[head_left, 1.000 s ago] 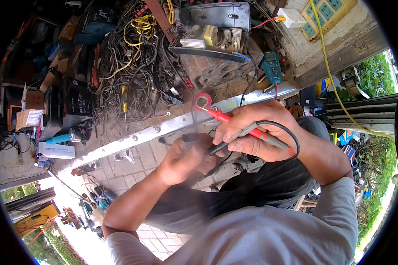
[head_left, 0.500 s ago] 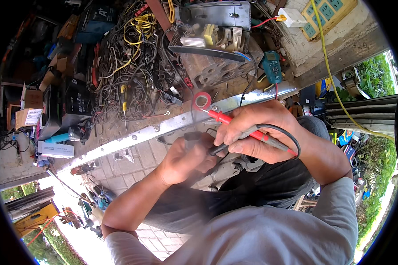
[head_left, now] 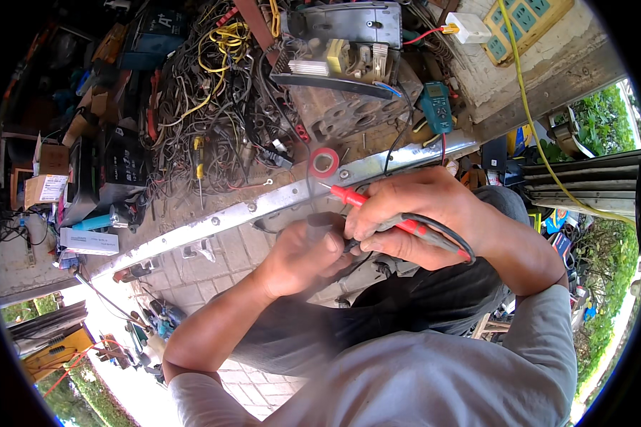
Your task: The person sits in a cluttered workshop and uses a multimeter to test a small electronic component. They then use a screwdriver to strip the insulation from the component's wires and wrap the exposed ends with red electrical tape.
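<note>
My right hand [head_left: 417, 213] is closed around a red multimeter probe [head_left: 349, 196], its metal tip pointing up and left just short of the bench edge. The probe's black lead [head_left: 445, 228] loops over the back of the fingers. Beside it, my left hand [head_left: 299, 252] is closed on a dark blocky piece [head_left: 325, 220], blurred, whose kind I cannot make out. A black cable-like part [head_left: 350, 245] runs between the two hands at the fingertips. On the bench to the right lies a teal multimeter [head_left: 436, 108].
An opened charger case with a circuit board [head_left: 345, 60] rests on a metal block [head_left: 349, 110]. A roll of red tape [head_left: 314, 163] sits near the metal bench edge [head_left: 228, 213]. Tangled wires [head_left: 214, 99] and a yellow screwdriver [head_left: 199, 160] lie left; a socket strip [head_left: 527, 32] is far right.
The red probe has shifted slightly left and down, its tip now away from the tape roll. Both hands have drawn a little closer together.
</note>
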Action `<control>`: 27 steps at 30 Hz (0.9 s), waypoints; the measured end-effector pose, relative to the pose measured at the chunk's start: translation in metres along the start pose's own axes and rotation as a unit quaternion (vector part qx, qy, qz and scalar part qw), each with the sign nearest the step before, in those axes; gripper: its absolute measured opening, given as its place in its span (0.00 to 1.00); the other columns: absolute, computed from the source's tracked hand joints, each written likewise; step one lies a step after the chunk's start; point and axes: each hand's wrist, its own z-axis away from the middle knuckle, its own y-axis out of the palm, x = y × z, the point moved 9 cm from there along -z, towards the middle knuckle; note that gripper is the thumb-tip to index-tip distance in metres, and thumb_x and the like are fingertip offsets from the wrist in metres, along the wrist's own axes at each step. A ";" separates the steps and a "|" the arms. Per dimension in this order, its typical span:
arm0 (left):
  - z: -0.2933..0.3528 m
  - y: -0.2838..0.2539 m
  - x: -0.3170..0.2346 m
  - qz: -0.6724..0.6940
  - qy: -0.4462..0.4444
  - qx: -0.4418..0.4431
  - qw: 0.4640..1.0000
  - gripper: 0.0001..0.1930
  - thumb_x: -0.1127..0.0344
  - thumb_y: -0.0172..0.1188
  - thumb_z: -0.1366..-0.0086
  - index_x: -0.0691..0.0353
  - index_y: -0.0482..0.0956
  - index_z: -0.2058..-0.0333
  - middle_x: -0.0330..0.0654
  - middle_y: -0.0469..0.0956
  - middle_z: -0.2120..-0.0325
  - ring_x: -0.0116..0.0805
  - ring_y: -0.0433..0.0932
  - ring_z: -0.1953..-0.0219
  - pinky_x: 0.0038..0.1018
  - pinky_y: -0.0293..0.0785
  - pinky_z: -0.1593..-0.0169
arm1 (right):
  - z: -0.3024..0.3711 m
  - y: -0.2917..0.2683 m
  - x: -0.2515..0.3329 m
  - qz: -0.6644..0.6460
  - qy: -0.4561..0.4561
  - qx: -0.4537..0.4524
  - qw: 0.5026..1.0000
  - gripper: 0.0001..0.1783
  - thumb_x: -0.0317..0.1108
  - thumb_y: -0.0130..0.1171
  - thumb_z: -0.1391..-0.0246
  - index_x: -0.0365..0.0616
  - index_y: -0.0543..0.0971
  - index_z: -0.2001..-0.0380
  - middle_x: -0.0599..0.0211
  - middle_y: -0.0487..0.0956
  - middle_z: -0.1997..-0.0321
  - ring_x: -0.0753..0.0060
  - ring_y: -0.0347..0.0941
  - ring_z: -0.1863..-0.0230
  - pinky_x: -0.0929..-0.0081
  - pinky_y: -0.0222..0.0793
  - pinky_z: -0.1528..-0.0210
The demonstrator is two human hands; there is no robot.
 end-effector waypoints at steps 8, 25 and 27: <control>0.001 -0.005 0.004 -0.037 -0.049 -0.026 0.998 0.16 0.64 0.60 0.39 0.67 0.71 0.56 0.36 0.74 0.69 0.21 0.69 0.68 0.20 0.68 0.64 | 0.001 0.000 -0.001 0.033 -0.003 -0.019 0.999 0.12 0.24 0.63 0.53 0.43 0.74 0.64 0.64 0.77 0.70 0.62 0.75 0.72 0.72 0.69 0.70; 0.005 0.023 -0.018 -0.333 0.100 0.064 0.935 0.15 0.61 0.67 0.45 0.61 0.77 0.62 0.45 0.77 0.72 0.42 0.77 0.69 0.33 0.71 0.66 | 0.007 0.003 0.013 -0.110 -0.060 0.081 0.989 0.14 0.30 0.66 0.54 0.41 0.78 0.63 0.60 0.79 0.66 0.58 0.77 0.68 0.69 0.71 0.69; 0.004 0.018 -0.011 -0.347 0.085 0.058 0.932 0.14 0.60 0.66 0.44 0.61 0.77 0.63 0.46 0.77 0.72 0.42 0.77 0.69 0.33 0.71 0.65 | 0.007 0.005 0.017 -0.058 -0.062 0.092 0.992 0.15 0.27 0.68 0.56 0.36 0.79 0.63 0.56 0.80 0.65 0.56 0.78 0.67 0.67 0.74 0.65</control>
